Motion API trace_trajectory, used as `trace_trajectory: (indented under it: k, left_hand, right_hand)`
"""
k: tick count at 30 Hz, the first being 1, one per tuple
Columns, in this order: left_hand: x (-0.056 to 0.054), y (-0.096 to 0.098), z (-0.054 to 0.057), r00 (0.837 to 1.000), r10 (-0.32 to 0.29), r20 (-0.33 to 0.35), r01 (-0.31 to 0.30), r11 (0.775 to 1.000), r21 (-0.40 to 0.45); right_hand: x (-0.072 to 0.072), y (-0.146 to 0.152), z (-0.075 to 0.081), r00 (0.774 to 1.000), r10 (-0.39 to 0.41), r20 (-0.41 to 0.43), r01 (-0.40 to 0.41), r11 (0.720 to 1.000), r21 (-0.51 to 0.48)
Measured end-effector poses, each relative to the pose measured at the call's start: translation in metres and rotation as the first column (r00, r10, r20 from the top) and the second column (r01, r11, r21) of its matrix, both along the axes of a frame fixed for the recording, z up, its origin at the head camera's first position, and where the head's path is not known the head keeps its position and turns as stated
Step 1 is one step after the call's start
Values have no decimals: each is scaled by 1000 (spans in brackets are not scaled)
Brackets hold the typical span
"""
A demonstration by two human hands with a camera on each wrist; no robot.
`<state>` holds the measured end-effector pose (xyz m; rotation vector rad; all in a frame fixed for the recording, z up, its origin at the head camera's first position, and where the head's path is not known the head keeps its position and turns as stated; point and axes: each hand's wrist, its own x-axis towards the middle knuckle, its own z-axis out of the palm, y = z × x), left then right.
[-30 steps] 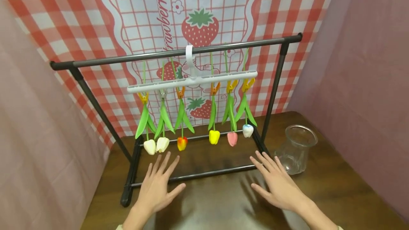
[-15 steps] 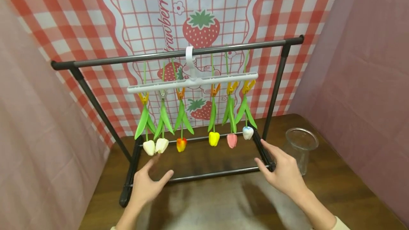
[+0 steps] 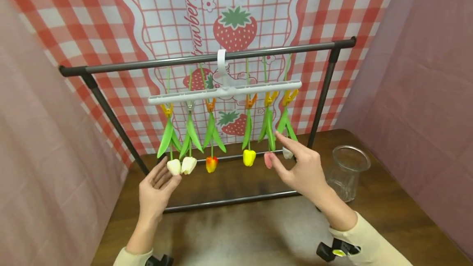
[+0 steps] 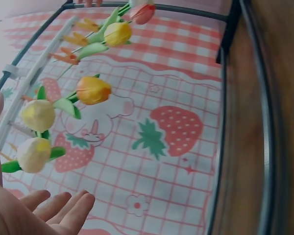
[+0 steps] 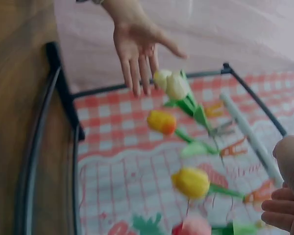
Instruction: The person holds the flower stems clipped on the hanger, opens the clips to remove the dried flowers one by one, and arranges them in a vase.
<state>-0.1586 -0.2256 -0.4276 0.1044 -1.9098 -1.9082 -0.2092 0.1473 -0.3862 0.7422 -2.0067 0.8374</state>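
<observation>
Artificial tulips hang upside down by coloured clips from a white hanger. My left hand is at the leftmost white tulip, thumb and fingers spread apart around it; in the left wrist view the fingers are extended below that bloom. A second white tulip, an orange-red tulip and a yellow tulip hang to its right. My right hand is raised by the pink tulip, its thumb overlapping the bloom in the head view. The right wrist view shows a gap between them. Behind this hand, the white-blue tulip is partly hidden.
The hanger hooks over the top bar of a dark metal rack standing on a wooden table. A clear glass vase stands right of the rack. Behind is a red checked strawberry cloth.
Both hands have risen from low in front of the rack to the blooms. The left moved left to the white tulips, the right moved left and up to the pink one.
</observation>
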Motion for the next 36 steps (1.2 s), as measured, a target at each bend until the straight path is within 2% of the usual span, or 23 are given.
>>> trace_trajectory:
  k: [3,9,22,30,36]
  left_hand:
    - [-5,-1,7,1000,24,-11,-25,999,-27]
    - [-12,1,19,996,83,27,-81,993,-84]
    - [-24,8,28,987,151,53,-149,988,-40]
    - [-31,11,27,984,177,20,-177,984,14]
    - [-35,17,27,975,219,-31,-218,975,34]
  right_hand:
    - [-4,-24,13,998,54,-21,-54,999,-3]
    - [-14,-69,33,985,164,-45,-163,986,18]
    - [-38,-143,52,956,293,-9,-292,955,45]
    - [-51,-178,58,930,353,105,-359,932,48]
    - [-56,-197,64,927,322,194,-338,939,57]
